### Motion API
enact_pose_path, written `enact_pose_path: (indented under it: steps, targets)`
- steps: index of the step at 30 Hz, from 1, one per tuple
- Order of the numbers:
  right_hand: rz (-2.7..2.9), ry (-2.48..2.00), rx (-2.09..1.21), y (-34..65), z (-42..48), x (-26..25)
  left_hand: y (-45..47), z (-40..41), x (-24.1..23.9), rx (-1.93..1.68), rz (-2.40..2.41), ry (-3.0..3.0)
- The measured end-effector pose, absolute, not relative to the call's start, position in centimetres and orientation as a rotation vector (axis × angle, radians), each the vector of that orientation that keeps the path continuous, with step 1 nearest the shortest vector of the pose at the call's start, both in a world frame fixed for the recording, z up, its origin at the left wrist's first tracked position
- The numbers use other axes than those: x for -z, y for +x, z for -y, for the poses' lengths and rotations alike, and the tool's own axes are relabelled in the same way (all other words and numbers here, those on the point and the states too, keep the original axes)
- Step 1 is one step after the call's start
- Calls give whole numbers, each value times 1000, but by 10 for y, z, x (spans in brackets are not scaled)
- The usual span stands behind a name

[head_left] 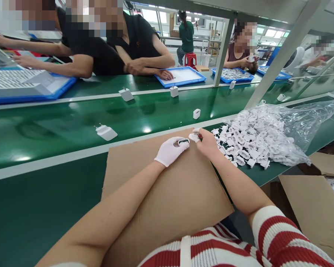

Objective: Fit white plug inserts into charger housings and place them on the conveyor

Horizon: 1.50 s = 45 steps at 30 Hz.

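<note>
My left hand (170, 151), in a white glove, grips a white charger housing (183, 141) whose open end faces up and shows a dark inside. Just to its right, my right hand (207, 144) is closed in a pinch, with white coverings on the fingertips. Whatever sits between those fingers blends with the white and cannot be made out. Both hands are over a sheet of brown cardboard (167, 200). Beside my right forearm lies a heap of white plug caps with pins (247, 137), partly inside a clear plastic bag (308, 118).
A green conveyor belt (72, 129) runs past the cardboard, carrying several white chargers, one (107, 132) near its front edge. Across it, people work at blue trays (180, 76). A slanted metal post (284, 55) rises beyond the heap. Cardboard boxes (317, 211) stand at lower right.
</note>
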State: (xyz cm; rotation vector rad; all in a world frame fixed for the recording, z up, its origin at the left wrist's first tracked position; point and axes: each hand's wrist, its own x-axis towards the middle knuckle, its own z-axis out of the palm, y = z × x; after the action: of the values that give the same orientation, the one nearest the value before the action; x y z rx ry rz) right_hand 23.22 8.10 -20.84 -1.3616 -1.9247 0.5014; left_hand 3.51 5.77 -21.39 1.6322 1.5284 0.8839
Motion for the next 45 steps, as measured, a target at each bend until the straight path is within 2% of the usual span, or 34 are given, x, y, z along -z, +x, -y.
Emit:
enact_pose_path:
  steps: [5, 10, 25, 33, 45]
  targets:
    - [1936, -1181, -364, 224, -71, 202, 28, -56, 210, -893, -1388, 1589]
    - [2084, -1069, -337, 213, -64, 202, 36, -58, 209, -905, -1583, 1660]
    - [2361, -1159, -222, 199, -68, 191, 38, -62, 219, -868, -1624, 1703]
    - [2352, -1120, -232, 200, -70, 195, 36, -64, 220, -583, -1852, 1933]
    - [2318, -1107, -253, 201, -73, 199, 29, -67, 220, -689, -1682, 1900]
